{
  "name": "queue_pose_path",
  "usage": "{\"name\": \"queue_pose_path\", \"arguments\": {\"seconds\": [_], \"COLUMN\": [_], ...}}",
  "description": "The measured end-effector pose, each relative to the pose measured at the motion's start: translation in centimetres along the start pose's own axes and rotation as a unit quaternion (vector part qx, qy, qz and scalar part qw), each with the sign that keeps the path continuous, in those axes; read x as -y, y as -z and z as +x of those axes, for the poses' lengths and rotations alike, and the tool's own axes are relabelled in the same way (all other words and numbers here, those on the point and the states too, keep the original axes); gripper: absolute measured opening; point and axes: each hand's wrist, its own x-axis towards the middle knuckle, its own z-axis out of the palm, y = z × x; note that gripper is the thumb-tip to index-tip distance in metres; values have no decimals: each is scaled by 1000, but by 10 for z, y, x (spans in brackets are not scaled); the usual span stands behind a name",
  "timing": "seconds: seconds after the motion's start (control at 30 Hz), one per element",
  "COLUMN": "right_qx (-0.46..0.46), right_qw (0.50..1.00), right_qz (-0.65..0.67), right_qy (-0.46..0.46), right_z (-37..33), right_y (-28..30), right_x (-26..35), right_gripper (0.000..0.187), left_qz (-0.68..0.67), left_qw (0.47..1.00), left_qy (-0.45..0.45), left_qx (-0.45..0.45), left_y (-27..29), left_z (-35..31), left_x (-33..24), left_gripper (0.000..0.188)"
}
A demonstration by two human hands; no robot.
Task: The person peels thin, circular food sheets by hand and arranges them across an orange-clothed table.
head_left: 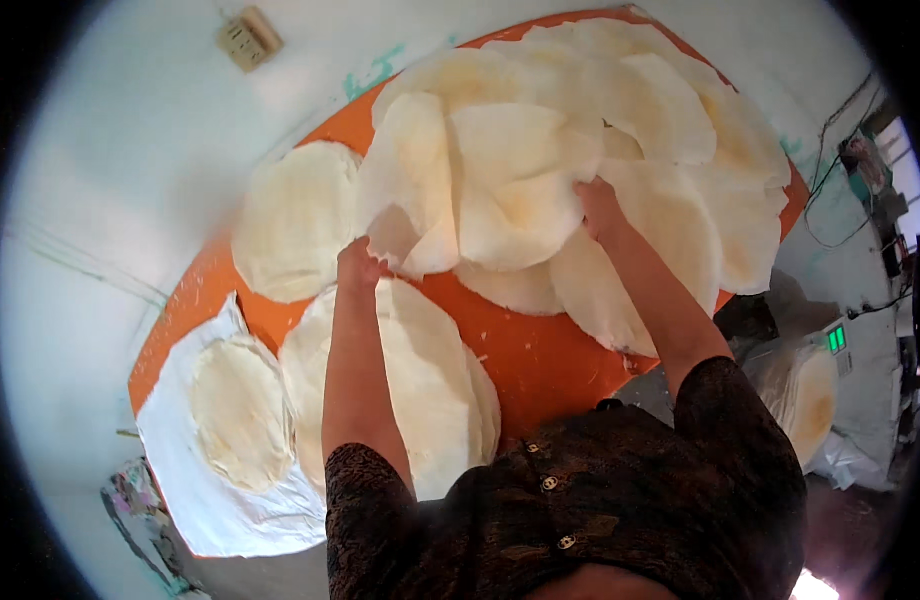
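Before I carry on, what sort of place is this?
Probably a workshop, perhaps for food: piled thin, pale round sheets on an orange table, and a green-lit display off to the right.

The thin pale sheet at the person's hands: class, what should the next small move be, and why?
Probably ease the left hand slightly outward, away from the right hand, to open out the thin pale sheet. Both hands seem to grip its edges, and it looks folded and wavy between them rather than flat.
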Motion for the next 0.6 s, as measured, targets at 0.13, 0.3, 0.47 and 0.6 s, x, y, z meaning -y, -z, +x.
{"name": "queue_pose_path", "arguments": {"seconds": [0.13, 0.3, 0.47, 0.6], "right_qx": [32, 46, 15, 11], "right_qw": [999, 997, 995, 994], "right_qz": [8, 38, 32, -44], "right_qy": [1, -49, -96, -100], "right_z": [-7, -27, -36, -32], "right_y": [8, 10, 5, 11], "right_x": [-3, 11, 24, 20], "right_gripper": [23, 25, 30, 31], "left_qz": [43, 53, 151, 53], "left_qw": [992, 985, 969, 988], "left_qy": [-47, -95, -82, -127], "left_qx": [-105, -132, -175, -73], "left_y": [-12, 2, -3, -5], "left_z": [47, 77, 85, 91], "left_x": [7, 16, 10, 18], "left_gripper": [24, 31, 34, 34]}}
